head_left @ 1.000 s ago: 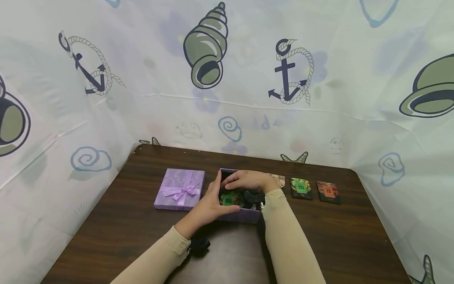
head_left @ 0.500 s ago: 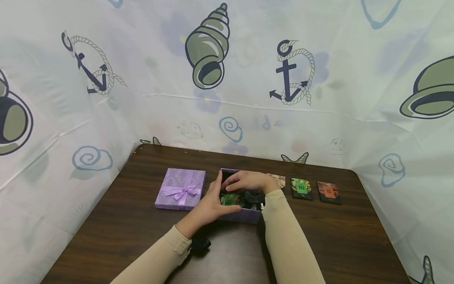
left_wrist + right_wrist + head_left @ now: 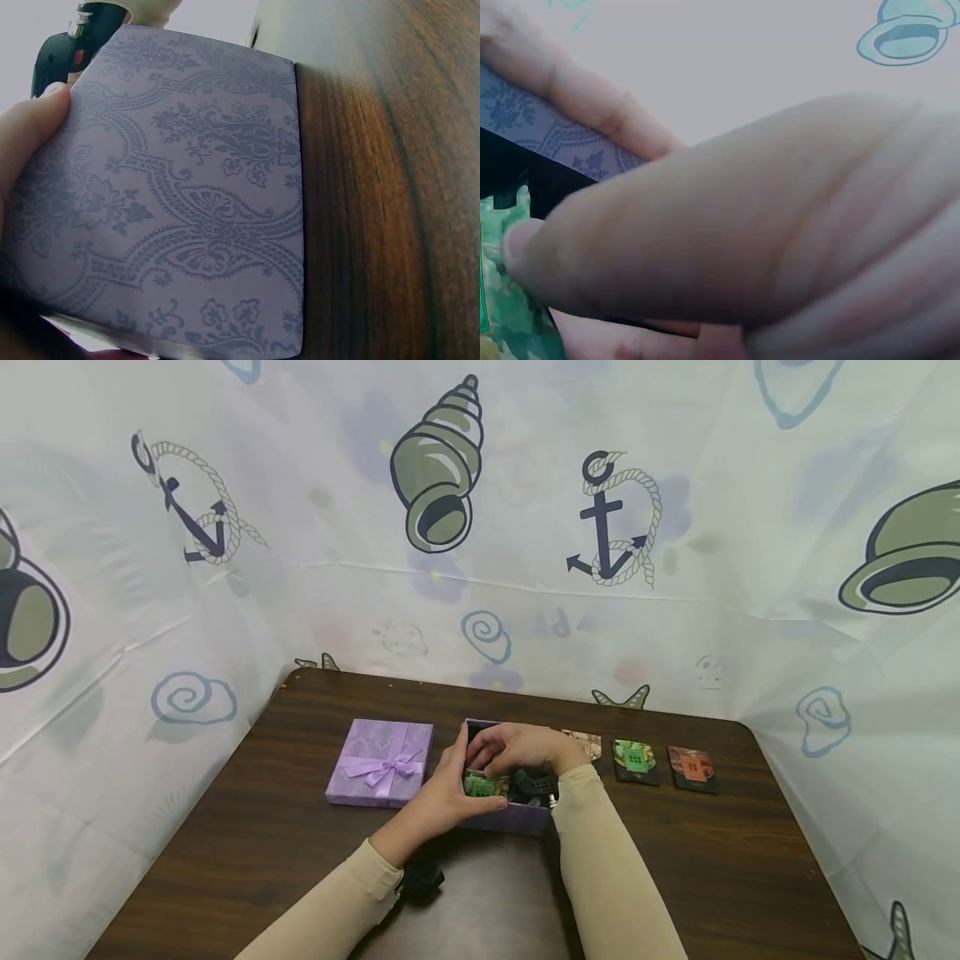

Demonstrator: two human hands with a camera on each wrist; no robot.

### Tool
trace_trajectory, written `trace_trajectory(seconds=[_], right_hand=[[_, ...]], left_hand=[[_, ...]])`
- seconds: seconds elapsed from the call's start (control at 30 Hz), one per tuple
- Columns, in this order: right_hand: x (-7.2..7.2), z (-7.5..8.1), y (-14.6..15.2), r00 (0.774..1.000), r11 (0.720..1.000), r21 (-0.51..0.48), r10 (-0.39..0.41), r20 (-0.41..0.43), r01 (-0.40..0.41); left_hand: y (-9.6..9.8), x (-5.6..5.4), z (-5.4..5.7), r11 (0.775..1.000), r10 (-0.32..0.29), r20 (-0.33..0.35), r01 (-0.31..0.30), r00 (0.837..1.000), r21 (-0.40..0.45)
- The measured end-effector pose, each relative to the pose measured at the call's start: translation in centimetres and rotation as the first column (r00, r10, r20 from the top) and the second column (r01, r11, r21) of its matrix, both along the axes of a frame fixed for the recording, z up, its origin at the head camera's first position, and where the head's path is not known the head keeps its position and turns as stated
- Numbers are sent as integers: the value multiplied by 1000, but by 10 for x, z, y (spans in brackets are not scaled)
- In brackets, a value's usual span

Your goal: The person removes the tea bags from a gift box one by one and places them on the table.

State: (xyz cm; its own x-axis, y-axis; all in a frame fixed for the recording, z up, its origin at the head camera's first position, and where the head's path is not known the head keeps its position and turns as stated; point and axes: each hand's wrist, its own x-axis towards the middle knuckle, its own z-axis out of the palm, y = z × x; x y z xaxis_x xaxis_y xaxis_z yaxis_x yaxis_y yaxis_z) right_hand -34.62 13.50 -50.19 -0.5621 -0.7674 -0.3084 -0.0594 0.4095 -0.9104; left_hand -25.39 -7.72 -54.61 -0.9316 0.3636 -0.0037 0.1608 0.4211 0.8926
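A purple patterned gift box [image 3: 517,820] stands without its lid in the middle of the table. My left hand [image 3: 442,789] holds its near left corner, thumb along the front wall and fingers against the left side. In the left wrist view the thumb lies at the edge of the box's patterned wall [image 3: 202,172]. My right hand [image 3: 525,747] reaches into the box with bent fingers, the thumb on a green printed card [image 3: 483,783]. The right wrist view has the thumb tip over that green card [image 3: 502,270]; its far edge is out of frame.
The purple lid [image 3: 378,762] with a ribbon bow lies left of the box. Right of the box are a beige card [image 3: 585,743], a green-printed card [image 3: 635,762] and a red-printed card [image 3: 692,768]. Patterned cloth hangs behind the dark wooden table [image 3: 247,827].
The right thumb has come down onto the green card inside the box, and the fingers are more bent. The green card shows brighter and tilted. My left hand stays on the box.
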Motion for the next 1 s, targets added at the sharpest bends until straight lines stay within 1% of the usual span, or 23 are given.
trace_trajectory(seconds=[0.1,0.2,0.27,0.33,0.43,0.5,0.6,0.77,0.9,1.0], right_hand=[[1,0,0,1000,1000,2,3,4,-3],[1,0,0,1000,1000,14,13,-20,-13],[1,0,0,999,1000,3,10,-37,-10],[1,-1,1,998,1000,-30,-12,-55,10],[1,-2,3,993,994,-87,-67,-92,59],[1,-2,4,988,991,-100,-98,-122,86],[3,1,3,982,991,-78,-121,-148,110],[5,1,2,980,991,-64,-130,-154,121],[7,-3,0,967,990,-61,-140,-213,130],[8,-5,0,959,988,-70,-154,-239,141]], left_hand=[[1,0,-1,1000,0,1,0,1000,0],[1,0,-1,1000,7,-3,-7,1000,-9],[1,0,-1,1000,8,1,-8,1000,-10],[1,0,-1,1000,10,0,-10,1000,-14],[0,0,0,1000,13,1,-13,1000,-17],[0,0,0,1000,18,-2,-19,1000,-24],[-1,-1,1,999,25,2,-25,1000,-26],[-1,0,0,1000,21,6,-20,1000,-15],[-1,1,-1,1000,12,3,-12,1000,-13],[-1,1,-1,1000,8,7,-8,1000,-8]])
